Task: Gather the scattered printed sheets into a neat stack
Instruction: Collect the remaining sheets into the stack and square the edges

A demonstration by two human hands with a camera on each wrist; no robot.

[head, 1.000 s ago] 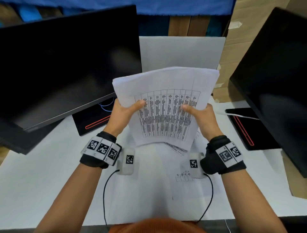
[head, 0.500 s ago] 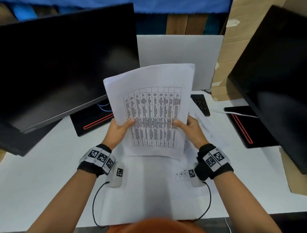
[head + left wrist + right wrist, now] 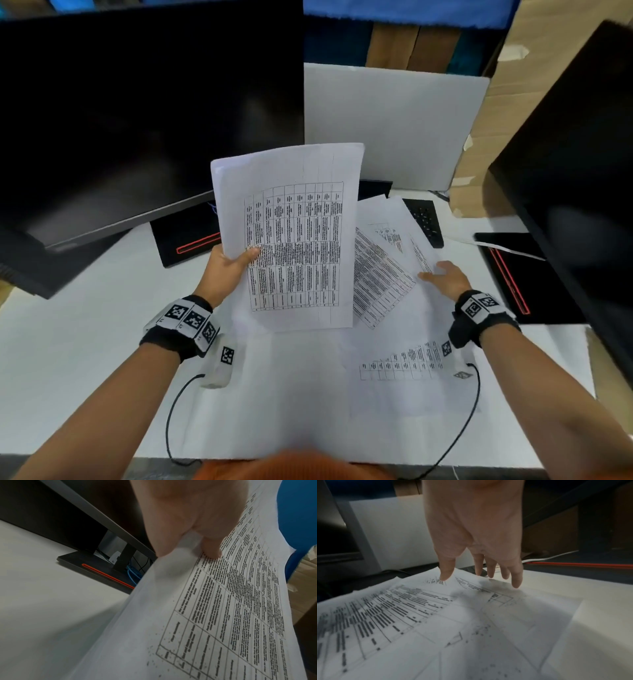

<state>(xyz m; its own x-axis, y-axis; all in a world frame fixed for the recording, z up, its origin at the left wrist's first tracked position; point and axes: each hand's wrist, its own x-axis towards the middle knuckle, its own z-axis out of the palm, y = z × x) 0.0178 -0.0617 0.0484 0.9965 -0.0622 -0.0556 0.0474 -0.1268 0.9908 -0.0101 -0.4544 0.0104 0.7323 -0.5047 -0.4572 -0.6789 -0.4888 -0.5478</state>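
My left hand (image 3: 228, 266) pinches the left edge of a held bundle of printed sheets (image 3: 291, 236), raised above the white table; in the left wrist view the thumb lies on the printed table of that bundle (image 3: 231, 601). Several loose printed sheets (image 3: 383, 274) lie overlapping on the table to the right. My right hand (image 3: 445, 277) hovers over the right end of the loose sheets (image 3: 423, 609) with straight, spread fingers (image 3: 516, 580), holding nothing. Another sheet (image 3: 400, 366) with a small printed table lies nearer me.
A large black monitor (image 3: 137, 120) stands at the left on a black base with a red stripe (image 3: 191, 240). A second monitor (image 3: 575, 164) and base (image 3: 513, 274) stand at the right. A black remote (image 3: 424, 219), a white panel (image 3: 394, 126) and cardboard (image 3: 496, 120) lie behind.
My right hand let go of the held bundle and moved right and down over the loose sheets. The left hand alone now holds the bundle, shifted slightly left.
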